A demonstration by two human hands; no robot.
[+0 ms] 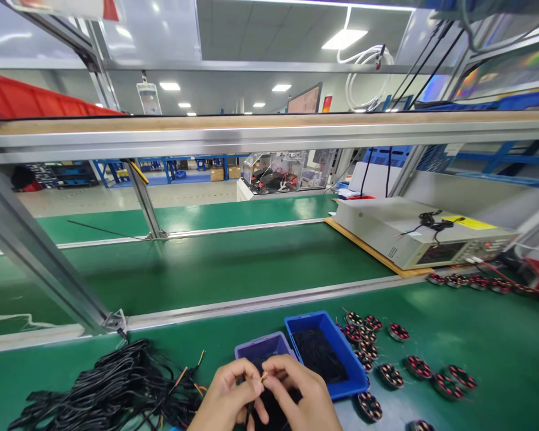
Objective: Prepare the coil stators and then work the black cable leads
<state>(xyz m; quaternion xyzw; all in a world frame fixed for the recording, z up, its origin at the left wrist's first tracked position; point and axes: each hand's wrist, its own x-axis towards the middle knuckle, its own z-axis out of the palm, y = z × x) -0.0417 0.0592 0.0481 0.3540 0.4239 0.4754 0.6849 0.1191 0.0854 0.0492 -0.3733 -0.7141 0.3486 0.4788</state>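
Observation:
My left hand (233, 392) and my right hand (294, 389) meet at the bottom centre, fingertips pinched close together. Between them shows a thin yellow wire end (263, 377), and a black cable hangs under my left hand's fingers. Behind my hands is a purple bin (263, 344), mostly hidden by them. Just right of it stands a blue bin (357, 374) holding small black pieces. A big heap of black cables (103, 383) with coloured wire ends lies to the left of my left hand.
Several round motors (390, 376) with red and black coils lie on the green bench right of the blue bin. A grey instrument (422, 230) stands on a wooden board at the right. A metal frame post (40, 251) rises at the left, and a shelf (251, 134) crosses above.

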